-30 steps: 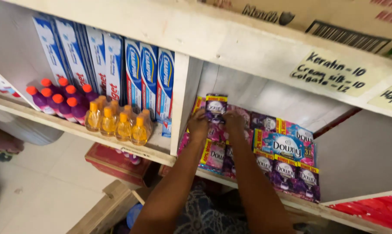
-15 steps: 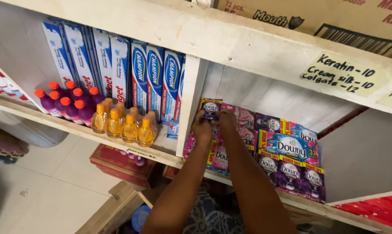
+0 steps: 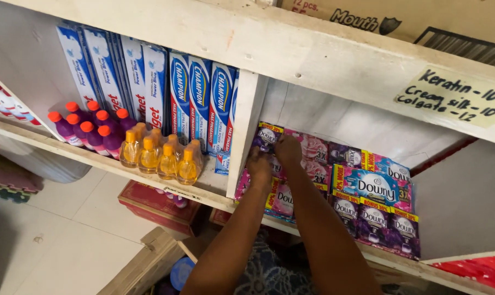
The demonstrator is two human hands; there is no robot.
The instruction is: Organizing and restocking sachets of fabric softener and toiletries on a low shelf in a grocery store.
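The likeliest mishap lay in the crowding. The sachets stood packed on edge in the right-hand compartment of the white wooden shelf (image 3: 313,65), and a tug on one could have dragged its neighbours forward over the lip. The divider board (image 3: 246,125) sat hard against the working spot, so a knuckle could have knocked it. Beyond it, the small yellow bottles (image 3: 160,155) and red-capped purple bottles (image 3: 89,128) stood at the front edge of the next bay, before tall blue-and-white cartons (image 3: 198,95); a jolt through the board might have tipped them.

The left hand (image 3: 260,166) was down among the pink sachets (image 3: 283,196) just beside the divider. Its fingers looked curled close together, pressed against the packets, though whether they pinched one I could not tell from above.

The right hand (image 3: 288,148) reached a little higher and deeper, fingers drawn narrow at the top edge of a purple sachet (image 3: 267,135) standing against the back wall; it appeared to touch it or nip it lightly, but the grip itself was hidden.

Further right sat a blue sachet pack (image 3: 370,186) over a row of dark purple sachets (image 3: 376,221), untouched.
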